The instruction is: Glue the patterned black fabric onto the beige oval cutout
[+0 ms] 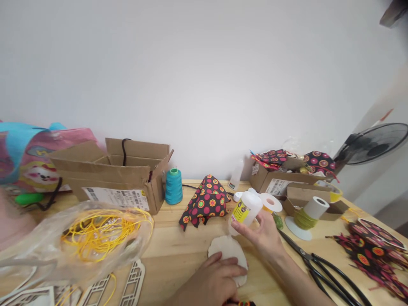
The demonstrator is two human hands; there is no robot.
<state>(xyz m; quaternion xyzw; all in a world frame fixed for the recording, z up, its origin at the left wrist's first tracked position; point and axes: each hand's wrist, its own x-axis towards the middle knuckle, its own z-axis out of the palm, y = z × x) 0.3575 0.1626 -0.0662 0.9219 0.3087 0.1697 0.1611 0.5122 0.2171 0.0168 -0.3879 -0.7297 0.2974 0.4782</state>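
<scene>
Two hands were busy: my right hand [266,237] had thumb and fingers wrapped around a tilted bottle [245,209], its lower end near the far edge of a pale round piece [230,246]. My left hand [216,278] lay open across that piece on the table [172,250]. The bottle's yellow label [239,212] and the cardboard box's [110,175] white label [116,198] carried print too small to read.

Right fingers [242,229] grip tilted bottle [246,208] — left fingers [233,270] touch disc [227,246].

Soft light brightens the wall [210,85] (edges stretched).
</scene>
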